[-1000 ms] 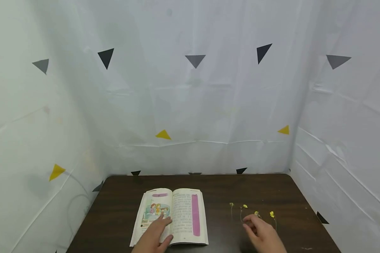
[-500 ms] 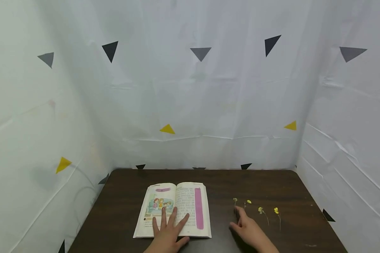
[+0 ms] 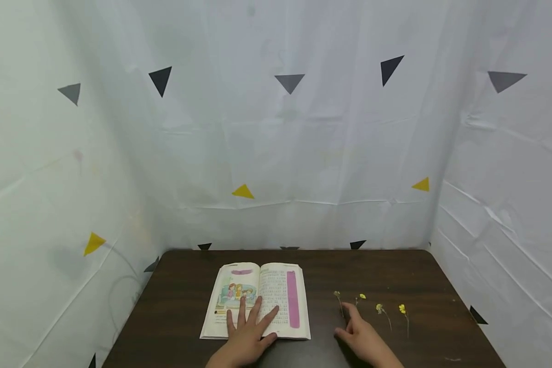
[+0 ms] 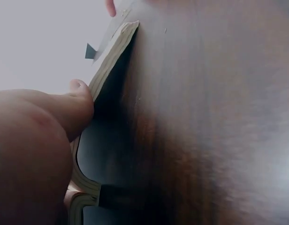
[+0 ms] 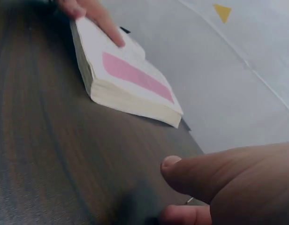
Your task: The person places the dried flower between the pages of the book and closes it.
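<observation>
An open book lies on the dark wooden table, with a cartoon picture on its left page and a pink strip on its right page. My left hand rests on the lower part of the pages, fingers spread; its thumb reaches the book's lower edge in the left wrist view. Beside the book, my right hand has its index fingertip at the stem of the leftmost small dried flower. Its thumb and finger stand apart, and a bit of stem shows between them.
Right of that flower lie more thin-stemmed yellow flowers: one by the index finger, another, and the rightmost. A white curtain with coloured triangles surrounds the back and sides of the dark table.
My right hand has moved left from the middle flowers to the leftmost one, whose head has shifted slightly left. My left hand has moved right and spread across the pages.
</observation>
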Available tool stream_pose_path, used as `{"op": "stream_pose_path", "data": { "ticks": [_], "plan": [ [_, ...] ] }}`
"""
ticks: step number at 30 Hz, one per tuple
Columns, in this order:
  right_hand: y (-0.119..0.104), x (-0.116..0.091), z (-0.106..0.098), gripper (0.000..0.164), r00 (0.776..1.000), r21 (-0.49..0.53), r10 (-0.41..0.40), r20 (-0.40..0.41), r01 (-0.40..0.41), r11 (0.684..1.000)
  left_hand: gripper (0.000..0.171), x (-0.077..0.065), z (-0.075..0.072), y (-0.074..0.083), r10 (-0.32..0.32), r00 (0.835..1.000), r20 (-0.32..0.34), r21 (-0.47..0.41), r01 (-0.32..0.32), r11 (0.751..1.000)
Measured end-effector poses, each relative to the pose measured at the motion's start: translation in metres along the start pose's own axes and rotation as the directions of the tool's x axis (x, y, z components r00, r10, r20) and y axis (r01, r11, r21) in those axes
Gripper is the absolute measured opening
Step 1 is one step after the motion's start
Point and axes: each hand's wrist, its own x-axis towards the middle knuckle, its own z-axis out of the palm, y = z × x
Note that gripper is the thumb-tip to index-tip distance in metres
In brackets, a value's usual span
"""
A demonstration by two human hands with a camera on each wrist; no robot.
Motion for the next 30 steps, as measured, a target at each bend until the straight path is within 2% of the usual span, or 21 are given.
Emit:
{"op": "stream_pose_path", "data": {
  "ticks": [3,7,13,17,21,26,28,30],
  "plan": [
    [-0.004,0.003,0.002,0.072,0.999,-0.042,0.034,-0.02,-0.035,0.999,0.067,0.008,-0.001,0.001,-0.02,1.0,-0.001,0.005,0.02,1.0],
    [-0.014,0.011,0.004,0.06,0.998,-0.155,0.036,-0.059,-0.045,0.987,0.077,0.015,-0.003,0.002,-0.052,0.998,-0.022,0.029,0.053,0.998],
    [-0.022,0.02,0.011,0.037,0.993,-0.29,0.052,-0.105,-0.081,0.954,0.079,0.012,-0.004,0.001,-0.079,0.997,-0.004,0.005,0.079,0.997],
    [-0.023,0.021,0.021,0.025,0.977,-0.428,-0.028,-0.21,-0.066,0.902,0.078,0.011,-0.002,-0.003,-0.073,0.997,-0.027,0.002,0.073,0.997],
    [-0.022,0.018,0.029,0.014,0.948,-0.517,-0.114,-0.297,-0.059,0.854,0.079,0.015,0.003,-0.004,-0.069,0.997,-0.037,0.016,0.07,0.997],
    [-0.016,0.016,0.029,0.016,0.901,-0.519,-0.158,-0.404,-0.083,0.851,0.079,0.02,0.005,-0.001,-0.059,0.998,-0.031,-0.002,0.059,0.998],
    [-0.014,0.016,0.029,0.014,0.893,-0.5,-0.159,-0.422,-0.083,0.862,0.079,0.022,0.005,0.0,-0.058,0.998,-0.037,0.004,0.059,0.998],
    [-0.012,0.016,0.03,0.013,0.897,-0.474,-0.136,-0.42,-0.089,0.876,0.079,0.023,0.005,0.0,-0.055,0.997,-0.048,0.017,0.056,0.998]
  ]
}}
